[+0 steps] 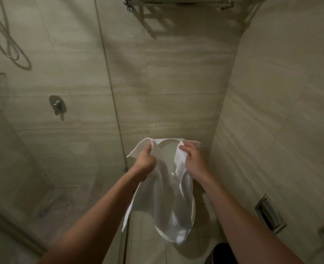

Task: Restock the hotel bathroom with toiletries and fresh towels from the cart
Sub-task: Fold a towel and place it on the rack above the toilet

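Left hand (145,161) and right hand (193,159) apart, each clenched on a top corner of white towel (163,202). Hangs slack mid-scene, above toilet (167,152). Metal rack (176,3) far, high on wall.

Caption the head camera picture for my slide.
Left hand and right hand grip a white towel by its upper edge above the toilet, below a metal wall rack.

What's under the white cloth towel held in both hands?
A white ceramic toilet: its rear and some bowl show between the left hand and right hand. The white cloth towel hides most of the bowl and rim.
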Action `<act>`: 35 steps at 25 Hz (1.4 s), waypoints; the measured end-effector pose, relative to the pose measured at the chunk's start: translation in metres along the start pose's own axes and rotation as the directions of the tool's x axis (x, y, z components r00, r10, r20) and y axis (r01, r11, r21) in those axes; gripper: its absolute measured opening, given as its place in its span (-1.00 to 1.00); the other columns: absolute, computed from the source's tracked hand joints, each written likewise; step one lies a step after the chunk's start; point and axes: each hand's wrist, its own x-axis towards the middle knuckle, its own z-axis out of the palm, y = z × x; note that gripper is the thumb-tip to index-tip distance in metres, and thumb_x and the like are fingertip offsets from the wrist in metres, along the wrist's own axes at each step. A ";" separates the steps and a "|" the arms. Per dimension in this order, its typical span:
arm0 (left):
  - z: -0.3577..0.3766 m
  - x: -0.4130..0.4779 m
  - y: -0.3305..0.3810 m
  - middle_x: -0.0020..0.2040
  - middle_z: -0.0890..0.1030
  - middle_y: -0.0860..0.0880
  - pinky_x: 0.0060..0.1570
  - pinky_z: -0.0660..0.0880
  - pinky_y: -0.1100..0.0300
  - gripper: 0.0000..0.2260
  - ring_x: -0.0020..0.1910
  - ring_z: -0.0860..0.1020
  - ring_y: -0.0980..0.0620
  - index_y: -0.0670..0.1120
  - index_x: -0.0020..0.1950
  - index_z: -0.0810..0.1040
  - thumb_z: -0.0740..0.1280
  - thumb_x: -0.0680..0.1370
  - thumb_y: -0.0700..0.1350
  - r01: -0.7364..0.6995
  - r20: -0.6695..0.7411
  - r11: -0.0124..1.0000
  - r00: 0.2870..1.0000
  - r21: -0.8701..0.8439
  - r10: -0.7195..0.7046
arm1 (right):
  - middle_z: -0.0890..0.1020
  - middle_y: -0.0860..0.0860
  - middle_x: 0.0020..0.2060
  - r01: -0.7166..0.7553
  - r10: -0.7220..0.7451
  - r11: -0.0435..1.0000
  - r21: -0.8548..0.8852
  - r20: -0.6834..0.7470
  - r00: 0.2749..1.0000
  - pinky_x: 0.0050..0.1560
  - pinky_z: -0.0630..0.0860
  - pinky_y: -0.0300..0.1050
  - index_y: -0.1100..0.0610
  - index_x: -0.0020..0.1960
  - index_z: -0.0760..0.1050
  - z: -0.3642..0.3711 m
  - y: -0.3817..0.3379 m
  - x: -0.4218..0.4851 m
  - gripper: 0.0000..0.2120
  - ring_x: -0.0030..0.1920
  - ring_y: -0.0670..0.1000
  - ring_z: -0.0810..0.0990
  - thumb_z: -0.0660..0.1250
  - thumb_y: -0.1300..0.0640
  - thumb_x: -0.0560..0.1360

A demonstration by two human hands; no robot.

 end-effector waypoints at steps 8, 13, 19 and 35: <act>0.045 -0.017 -0.003 0.04 0.66 -0.09 -0.13 0.60 0.12 -0.53 -0.05 0.67 -0.03 -0.06 0.41 0.45 -0.01 0.71 0.19 0.201 0.261 0.955 0.955 -0.218 -0.142 | 0.67 -0.31 -0.08 -0.157 0.125 0.957 0.245 0.140 0.982 -0.13 0.46 -0.52 -0.36 0.04 0.64 0.018 0.000 -0.019 -0.38 -0.09 -0.36 0.60 0.09 0.35 0.59; 0.039 -0.014 -0.007 0.41 0.46 -0.21 0.04 0.60 -0.09 -0.45 0.22 0.58 -0.25 0.17 0.63 -0.04 -0.07 0.71 -0.25 0.314 0.312 0.936 0.915 -0.158 -0.254 | 0.53 -0.01 0.37 -0.201 0.188 0.959 0.198 0.086 0.978 0.36 0.43 -0.20 0.04 0.43 0.49 0.009 0.005 -0.015 -0.46 0.33 -0.08 0.50 0.03 0.37 0.57; 0.057 -0.020 -0.002 0.26 0.55 -0.34 0.16 0.50 -0.03 -0.62 0.28 0.55 -0.26 -0.23 0.44 0.35 -0.04 0.76 -0.06 0.373 0.354 0.848 0.904 -0.377 -0.241 | 0.40 0.00 0.49 -0.167 0.141 0.955 0.244 0.120 0.983 0.48 0.29 -0.16 0.14 0.52 0.34 0.023 0.001 -0.026 -0.46 0.47 -0.07 0.34 0.08 0.42 0.58; 0.056 -0.016 -0.016 0.16 0.67 -0.15 0.01 0.63 0.02 -0.68 0.10 0.68 -0.09 0.14 0.30 0.44 0.27 0.63 -0.20 0.271 0.349 0.895 0.926 -0.354 -0.142 | 0.45 -0.06 0.42 -0.111 0.073 0.964 0.240 0.161 0.984 0.25 0.44 -0.40 0.04 0.54 0.31 0.026 0.010 -0.032 -0.38 0.33 -0.17 0.44 0.31 0.40 0.55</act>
